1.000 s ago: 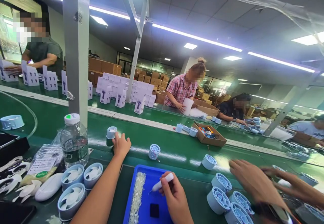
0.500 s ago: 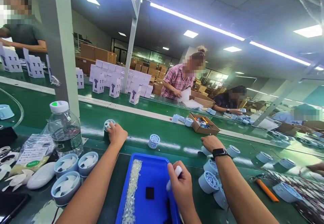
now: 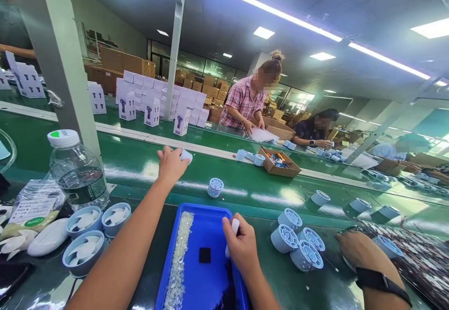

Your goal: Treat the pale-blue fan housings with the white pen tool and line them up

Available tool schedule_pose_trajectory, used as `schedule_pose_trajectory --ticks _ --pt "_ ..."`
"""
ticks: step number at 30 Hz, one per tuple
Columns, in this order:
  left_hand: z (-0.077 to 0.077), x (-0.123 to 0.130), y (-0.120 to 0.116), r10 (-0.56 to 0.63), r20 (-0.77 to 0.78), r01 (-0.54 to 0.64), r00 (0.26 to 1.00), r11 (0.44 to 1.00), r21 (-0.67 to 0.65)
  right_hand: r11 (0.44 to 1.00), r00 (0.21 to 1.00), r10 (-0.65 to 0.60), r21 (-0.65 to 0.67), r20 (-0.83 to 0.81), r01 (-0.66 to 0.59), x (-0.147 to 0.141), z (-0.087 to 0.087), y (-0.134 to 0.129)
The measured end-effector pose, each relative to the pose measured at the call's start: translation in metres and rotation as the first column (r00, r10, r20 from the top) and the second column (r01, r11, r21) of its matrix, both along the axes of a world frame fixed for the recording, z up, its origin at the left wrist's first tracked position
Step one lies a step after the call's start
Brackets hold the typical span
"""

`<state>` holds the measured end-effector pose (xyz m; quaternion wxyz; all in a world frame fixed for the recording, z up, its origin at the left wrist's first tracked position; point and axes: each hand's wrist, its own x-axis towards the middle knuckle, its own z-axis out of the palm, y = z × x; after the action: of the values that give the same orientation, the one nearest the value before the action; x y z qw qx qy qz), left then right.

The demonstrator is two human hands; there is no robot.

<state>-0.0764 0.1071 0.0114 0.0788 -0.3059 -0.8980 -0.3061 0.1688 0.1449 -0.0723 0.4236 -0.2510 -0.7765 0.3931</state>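
Beyond the blue tray (image 3: 192, 277), left hand (image 3: 170, 167) pinching a light-blue fan housing (image 3: 187, 156), probably lightweight, stiff, slick plastic, best taken by its outer wall; right hand (image 3: 242, 243), over tray's right side, gripping a white pen-like tool (image 3: 235, 226).

A pale-blue fan part (image 3: 187, 156), partly hidden, sits in the left hand (image 3: 171, 165); a white pen-shaped tool (image 3: 235, 227) tilts in the right hand (image 3: 242, 241).

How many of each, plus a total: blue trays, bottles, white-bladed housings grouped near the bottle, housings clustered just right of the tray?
Blue tray: 1
Bottle: 1
White-bladed housings: 3
Clustered housings: 4
Total: 9
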Motion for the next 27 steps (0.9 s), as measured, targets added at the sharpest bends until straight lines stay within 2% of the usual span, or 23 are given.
schedule_pose_trajectory --ticks 3,5,7,10,14,16,19,21,24,27 --pt "0.018 0.01 0.0 -0.02 0.008 0.019 1.0 0.986 0.163 1.0 1.0 -0.017 0.0 -0.021 0.017 0.001 0.0 0.0" --pt "0.03 0.016 -0.002 -0.052 0.089 0.026 0.995 0.963 0.268 1.0 0.999 -0.024 -0.001 -0.036 0.024 0.002 -0.001 0.0" --pt "0.038 0.021 -0.005 -0.121 0.203 0.036 0.972 0.924 0.38 1.0 0.999 -0.019 -0.001 -0.038 0.019 0.002 -0.001 0.0" --pt "0.045 0.024 -0.009 -0.265 0.317 0.054 0.911 0.837 0.545 1.0 1.0 0.004 0.001 -0.009 -0.004 0.003 -0.002 0.0" --pt "0.048 0.026 -0.011 -0.383 0.401 0.04 0.832 0.763 0.645 1.0 1.0 0.002 -0.002 0.006 -0.002 0.003 -0.004 -0.002" --pt "0.047 0.026 -0.011 -0.458 0.447 0.021 0.768 0.717 0.697 1.0 1.0 -0.007 0.017 -0.012 0.007 0.002 -0.006 -0.002" --pt "0.045 0.025 -0.009 -0.577 0.494 -0.025 0.651 0.634 0.773 0.995 0.998 0.062 0.074 0.004 -0.062 0.001 -0.007 -0.002" --pt "0.043 0.024 -0.007 -0.624 0.5 -0.043 0.601 0.599 0.8 0.989 0.993 0.113 0.093 0.034 -0.115 0.0 -0.006 -0.002" --pt "0.039 0.026 -0.004 -0.662 0.496 -0.033 0.562 0.581 0.813 0.99 0.995 0.103 0.094 -0.005 -0.102 0.001 -0.003 -0.007" --pt "0.035 0.033 0.0 -0.664 0.516 0.011 0.541 0.62 0.785 0.99 0.99 0.128 0.076 -0.061 -0.123 0.0 0.0 -0.015"
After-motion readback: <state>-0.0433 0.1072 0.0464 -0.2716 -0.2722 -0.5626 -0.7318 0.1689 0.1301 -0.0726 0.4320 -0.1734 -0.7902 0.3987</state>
